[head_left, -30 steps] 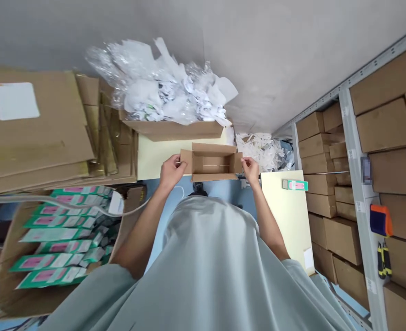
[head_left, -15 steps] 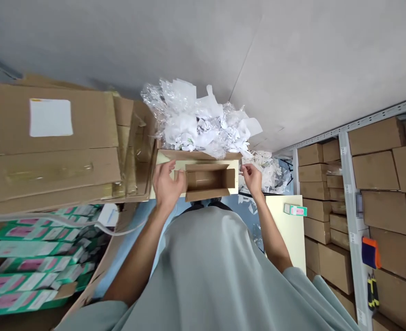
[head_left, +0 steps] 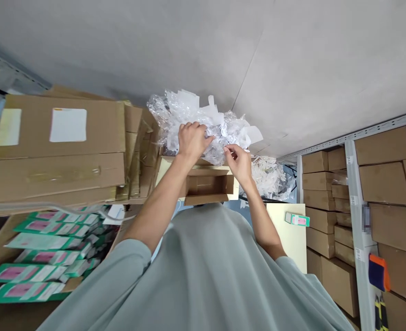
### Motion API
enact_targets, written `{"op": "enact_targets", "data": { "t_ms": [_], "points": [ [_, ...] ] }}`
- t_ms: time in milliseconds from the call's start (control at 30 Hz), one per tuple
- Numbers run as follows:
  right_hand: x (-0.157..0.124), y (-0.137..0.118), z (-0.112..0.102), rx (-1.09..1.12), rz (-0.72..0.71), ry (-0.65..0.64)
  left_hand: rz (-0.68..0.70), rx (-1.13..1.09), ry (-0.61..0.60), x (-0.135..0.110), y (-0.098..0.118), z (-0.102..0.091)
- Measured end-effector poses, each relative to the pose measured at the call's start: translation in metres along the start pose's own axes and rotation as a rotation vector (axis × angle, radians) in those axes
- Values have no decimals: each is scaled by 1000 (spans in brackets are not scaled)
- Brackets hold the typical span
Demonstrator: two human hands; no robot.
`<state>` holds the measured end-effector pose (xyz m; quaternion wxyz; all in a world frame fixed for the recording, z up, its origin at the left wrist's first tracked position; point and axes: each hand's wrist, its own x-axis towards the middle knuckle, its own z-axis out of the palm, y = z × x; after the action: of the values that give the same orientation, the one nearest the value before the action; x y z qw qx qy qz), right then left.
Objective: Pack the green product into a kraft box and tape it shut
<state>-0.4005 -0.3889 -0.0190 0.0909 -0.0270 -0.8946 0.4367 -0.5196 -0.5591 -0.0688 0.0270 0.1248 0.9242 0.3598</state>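
My left hand rests on the heap of crumpled white paper and clear plastic film, thumb spread apart from the bent fingers. At the heap's front right, my right hand has thumb and fingertips drawn together; whatever lies between them is too small to make out. Just below both hands is an open, shallow cardboard box on a pale tabletop. Its inside shows bare brown card, and my left forearm covers its left end.
Flattened cartons are stacked at left, above a large carton of green-and-pink packets. A pale side table carries one small green box. Shelves with brown boxes line the right. Shredded paper lies behind the table.
Both hands have moved up and forward from beside the open box to the paper heap. My right hand has also shifted left. The view has tilted slightly.
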Motion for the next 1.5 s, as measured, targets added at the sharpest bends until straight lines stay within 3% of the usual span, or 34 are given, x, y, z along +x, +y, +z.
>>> {"op": "enact_targets", "data": {
  "t_ms": [167, 300, 433, 533, 600, 667, 833, 933, 1000, 1133, 1300, 1400, 1500],
  "points": [
    [-4, 6, -12, 21, 44, 1, -20, 32, -13, -1, 1, 4],
    [4, 3, -17, 47, 45, 11, -110, -167, 70, -13, 10, -26],
    [-4, -16, -23, 116, 10, -46, -139, -344, 127, -60, 23, -75],
    [-26, -29, -27, 175, -16, -186, -132, -525, -92, -108, 25, -95],
    [-43, -30, -25, 177, -31, -293, -157, -644, -254, -136, 19, -93],
    [-58, -20, -18, 142, -23, -386, -205, -716, -335, -158, 6, -78],
    [-84, 20, 19, 15, 92, -534, -295, -627, -270, -183, -38, -15],
    [-83, 26, 30, -21, 115, -549, -296, -405, -312, -183, -51, 6],
    [-74, 20, 27, -23, 97, -523, -268, -334, -317, -180, -50, 3],
    [-40, 0, 7, -66, 28, -382, -167, -399, -169, -159, -28, -33],
    [17, -7, -12, -284, 47, -142, -44, -343, 2, -104, 7, -76],
    [44, -4, -19, -438, 106, -93, 49, -290, -48, -80, 23, -78],
    [55, -2, -25, -538, 145, -135, 150, -232, -171, -76, 31, -67]
  ]
}}
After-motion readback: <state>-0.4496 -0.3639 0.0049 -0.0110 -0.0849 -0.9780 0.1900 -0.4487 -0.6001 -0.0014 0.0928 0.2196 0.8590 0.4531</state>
